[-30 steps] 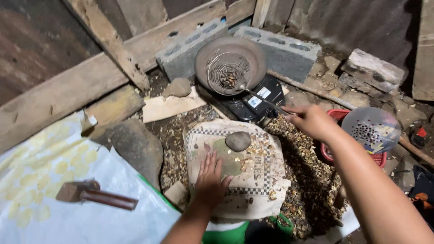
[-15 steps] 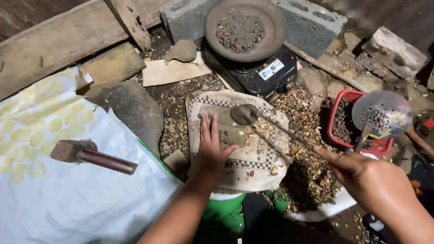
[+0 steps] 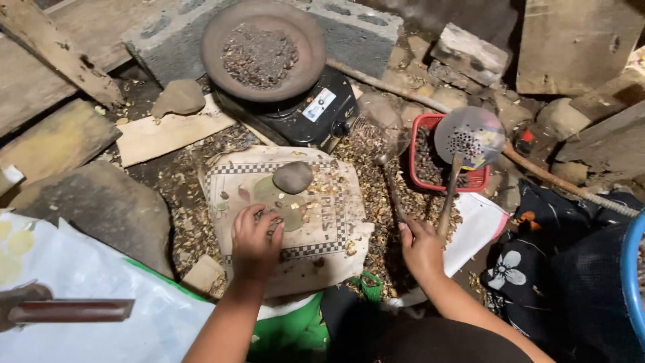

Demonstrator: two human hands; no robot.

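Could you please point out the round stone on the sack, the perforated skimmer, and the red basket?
round stone [image 3: 293, 177], head view, middle of its top.
perforated skimmer [image 3: 468, 136], head view, centre of its holed disc.
red basket [image 3: 417, 153], head view, left rim.

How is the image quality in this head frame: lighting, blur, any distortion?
Head view: dim and warm-toned, brightest on the patterned sack and the left hand, falling to near-black at the bottom right. The right hand and the thin rod it holds look slightly smeared. The round pan and the perforated skimmer stay fairly sharp. Mild wide-angle stretch at the edges.
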